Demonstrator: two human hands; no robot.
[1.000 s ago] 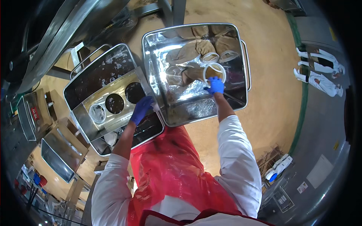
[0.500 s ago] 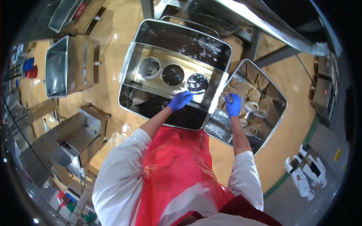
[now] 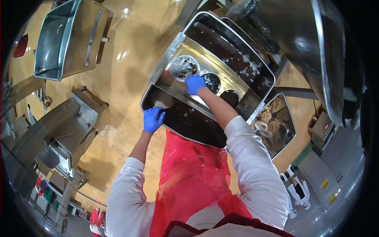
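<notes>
A large metal tub [image 3: 145, 96] holds dark liquid with whitish bits floating on it. Across it lies a metal trough [image 3: 244, 85] with three round openings, the leftmost full of pale, frothy stuff. My right hand [image 3: 196, 84], blue-gloved, is over the trough between the left and middle openings, its fingers curled; what they grip, if anything, is hidden. My left hand [image 3: 153, 119], also gloved in blue, is at the tub's near left rim with fingers spread and thumb apart. Just beyond it, a pale rounded lump [image 3: 162, 98] sits partly under the liquid.
Right of the tub, partly behind my right arm, stands a second metal tub [image 3: 294, 128] with tan, tube-like pieces with white rings [image 3: 261, 126]. An empty-looking wheeled metal bin [image 3: 89, 43] is at upper left. Steel equipment [image 3: 85, 114] stands left; a large metal vessel [image 3: 300, 47] rises upper right.
My view has turned, so the tub appears further right. My right hand has left the second tub for the trough. My left hand has moved from the trough to the tub's left rim.
</notes>
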